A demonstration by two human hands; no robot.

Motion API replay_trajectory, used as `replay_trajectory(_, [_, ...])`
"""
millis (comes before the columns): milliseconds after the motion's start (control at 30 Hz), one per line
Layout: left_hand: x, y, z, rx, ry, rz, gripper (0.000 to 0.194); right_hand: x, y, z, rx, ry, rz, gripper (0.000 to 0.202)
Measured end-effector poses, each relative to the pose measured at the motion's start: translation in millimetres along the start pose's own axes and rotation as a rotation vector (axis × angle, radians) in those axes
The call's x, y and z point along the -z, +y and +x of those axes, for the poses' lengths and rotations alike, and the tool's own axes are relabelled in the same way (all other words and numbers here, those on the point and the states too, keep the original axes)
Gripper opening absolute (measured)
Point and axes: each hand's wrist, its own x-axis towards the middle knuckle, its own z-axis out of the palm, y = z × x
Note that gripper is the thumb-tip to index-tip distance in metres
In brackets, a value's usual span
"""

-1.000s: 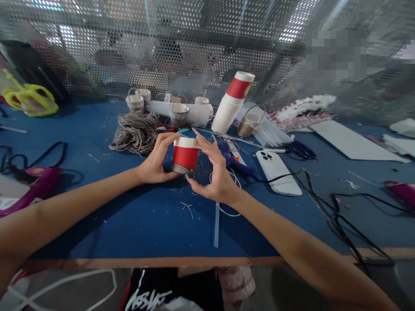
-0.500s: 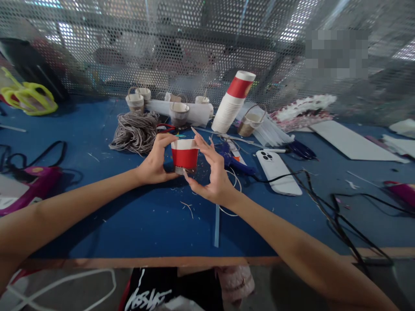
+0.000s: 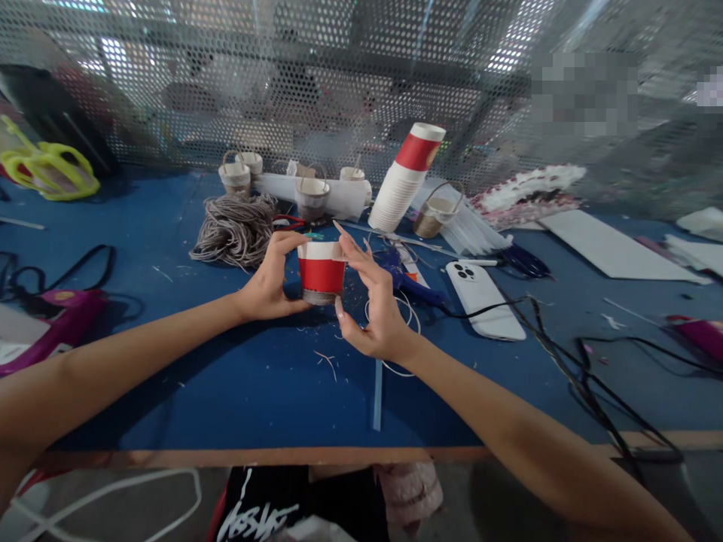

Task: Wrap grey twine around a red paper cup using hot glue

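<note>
- Fingers point(image 3: 291, 245) of the left hand point(image 3: 264, 284) curl around the near-left side of one red-and-white cup point(image 3: 321, 275), thumb down by its base.
- Right hand point(image 3: 377, 305) closes in opposite, fingertips high at the white band, thumb low; both hands narrow, gripping that single cup between them.
- The cup stands practically upright, long axis vertical, wider white-banded end up, narrower end down with grey-brown cord wrapping point(image 3: 321, 297) around it. Its inside is hidden from here.
- It's over the middle of the blue table point(image 3: 242, 391); whether the base touches, I can't tell.
- Just behind, left: one bundle of cord point(image 3: 234, 231).
- Farther back, five small cups point(image 3: 312, 202), openings up, pale interiors showing, handles arching over some!
- Among them leans one tall stack of nested cups point(image 3: 400, 184), tilted right, too tight to count.
- Right of the hands: one blue tool point(image 3: 416, 286), then one white phone point(image 3: 486, 301), camera side up.
- Out wide, two magenta tools point(image 3: 71, 320), one at each end, both cut by the frame edge.
</note>
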Motion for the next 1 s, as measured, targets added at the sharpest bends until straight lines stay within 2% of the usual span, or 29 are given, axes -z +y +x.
replay_trajectory(100, [-0.6,-1.3,-0.7,-0.023,-0.005,-0.038,0.096,0.0,0.2,-0.2,-0.008,0.008,0.014,0.074])
replay_trajectory(267, [-1.2,-2.1,-1.1,-0.034,-0.02,-0.118,0.086,0.9,-0.2,0.4,-0.014,0.008,0.04,0.069])
replay_trajectory(733, [-1.0,1.2,-0.6,-0.013,-0.014,-0.218,0.086,1.0,0.4,0.2,0.01,0.017,0.041,0.069])
replay_trajectory(1000, [-2.4,0.1,-1.9,0.014,0.0,-0.29,0.086,6.6,-1.1,4.5,0.073,0.0,-0.067,0.049])
